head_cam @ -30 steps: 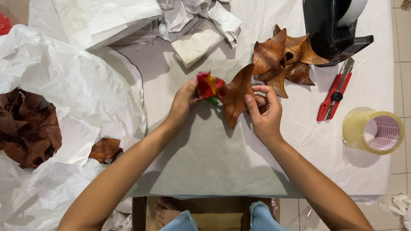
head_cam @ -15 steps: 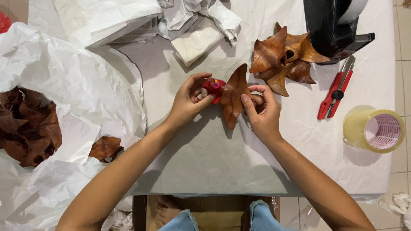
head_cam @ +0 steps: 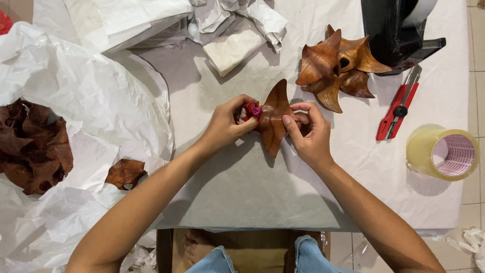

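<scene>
the left hand [head_cam: 225,124] pinches a small red bundle [head_cam: 252,108] against the left edge of the brown wooden fish [head_cam: 273,120]; the right hand [head_cam: 309,132] closes thumb and fingers on the fish's right side, holding it on the white paper [head_cam: 242,187] at table centre. best to keep the fish braced and the bundle snug. more carvings [head_cam: 336,65] lie up-right of the fish, a red cutter [head_cam: 396,108] further right.

A brown, glossy carved wooden piece [head_cam: 273,119] with pointed fin-like tips sits between both hands, pinched at its edges, one long tip pointing up and another down; a small red and pink bit [head_cam: 252,108] is pressed against its left side under the left fingertips
</scene>
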